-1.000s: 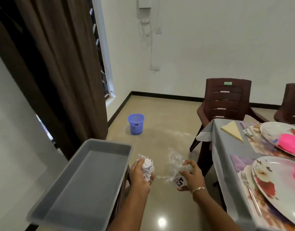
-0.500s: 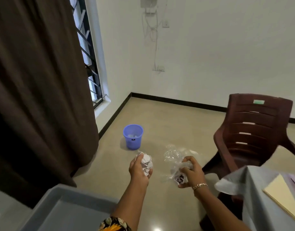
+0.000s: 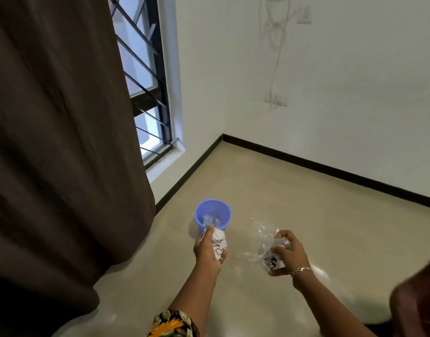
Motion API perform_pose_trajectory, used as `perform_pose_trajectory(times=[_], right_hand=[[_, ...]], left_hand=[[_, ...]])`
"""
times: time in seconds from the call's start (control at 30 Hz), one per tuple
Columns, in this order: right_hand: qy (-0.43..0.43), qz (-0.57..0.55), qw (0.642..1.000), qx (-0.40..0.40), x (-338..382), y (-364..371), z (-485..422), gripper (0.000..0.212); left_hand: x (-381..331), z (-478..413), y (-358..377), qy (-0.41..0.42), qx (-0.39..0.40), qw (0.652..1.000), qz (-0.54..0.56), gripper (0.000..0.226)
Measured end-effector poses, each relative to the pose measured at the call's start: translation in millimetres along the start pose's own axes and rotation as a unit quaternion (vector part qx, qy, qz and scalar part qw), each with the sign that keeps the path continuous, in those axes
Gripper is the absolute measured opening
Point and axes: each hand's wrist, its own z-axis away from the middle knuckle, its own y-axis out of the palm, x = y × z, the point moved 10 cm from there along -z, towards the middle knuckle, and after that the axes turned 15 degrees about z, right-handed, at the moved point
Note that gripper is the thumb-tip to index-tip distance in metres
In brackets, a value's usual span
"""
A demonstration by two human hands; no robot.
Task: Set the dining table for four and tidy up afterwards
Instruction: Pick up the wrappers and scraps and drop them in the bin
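Your left hand (image 3: 207, 249) is curled around a crumpled white paper ball (image 3: 219, 243), just this side of the blue bin (image 3: 213, 216) on the floor. Your right hand (image 3: 288, 254) pinches a crinkled clear plastic wrapper (image 3: 270, 246), right of the bin. A brown curtain (image 3: 58, 142) hangs left of it.

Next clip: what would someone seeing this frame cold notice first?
At bottom centre, the left hand grips a crumpled white paper ball and the right hand a clear plastic wrapper. Just beyond them a blue bin stands on the floor near the window, and a brown curtain fills the left side.
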Motion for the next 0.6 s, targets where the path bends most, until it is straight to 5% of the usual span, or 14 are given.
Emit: perform_pose_trajectory(times=[0.33, 0.47, 0.6], right_hand=[[0.019, 0.088, 0.993, 0.079, 78, 68, -217, 0.032], [0.059, 0.141, 0.984, 0.094, 68, 118, -313, 0.038], [0.098, 0.186, 0.973, 0.100, 42, 164, -405, 0.041]], left_hand=[[-80, -159, 80, 0.019, -0.068, 0.997, 0.014, 0.021], [-95, -255, 93, 0.008, -0.083, 0.996, -0.019, 0.005], [-87, -362, 97, -0.008, -0.087, 0.993, -0.078, 0.012]])
